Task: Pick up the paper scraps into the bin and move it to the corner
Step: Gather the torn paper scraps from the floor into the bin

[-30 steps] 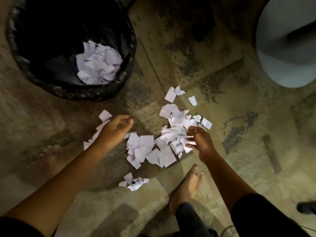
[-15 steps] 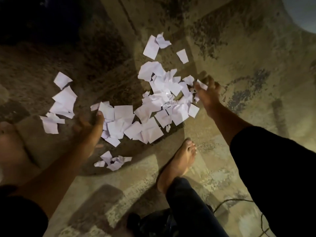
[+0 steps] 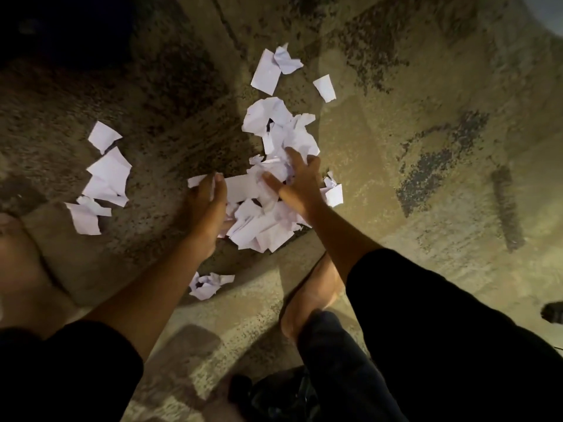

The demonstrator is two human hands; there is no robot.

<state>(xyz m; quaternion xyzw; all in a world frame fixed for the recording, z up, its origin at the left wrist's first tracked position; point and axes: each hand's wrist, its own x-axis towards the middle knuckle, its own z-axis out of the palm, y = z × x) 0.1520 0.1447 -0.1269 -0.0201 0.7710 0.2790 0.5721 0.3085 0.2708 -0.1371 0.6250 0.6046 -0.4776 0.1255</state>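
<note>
White paper scraps lie scattered on the worn concrete floor. The main heap [image 3: 265,220] sits between my two hands. My left hand [image 3: 205,211] presses against its left side with fingers on a flat scrap. My right hand [image 3: 297,184] cups the heap from the right, fingers spread over crumpled pieces. More scraps [image 3: 283,123] lie just beyond the hands, a loose group [image 3: 102,181] lies to the left, and a small crumpled cluster [image 3: 208,283] sits near my left forearm. Only a dark edge of the black bin [image 3: 61,22] shows at the top left.
My bare right foot [image 3: 310,300] stands just below the heap and my left foot [image 3: 18,257] at the left edge. A pale round object [image 3: 548,13] shows at the top right corner. A dark object [image 3: 553,312] lies at the right edge.
Both hands have moved inward, pushing the scraps together into a tighter heap. The view has tilted down, so the bin has almost left the frame.
</note>
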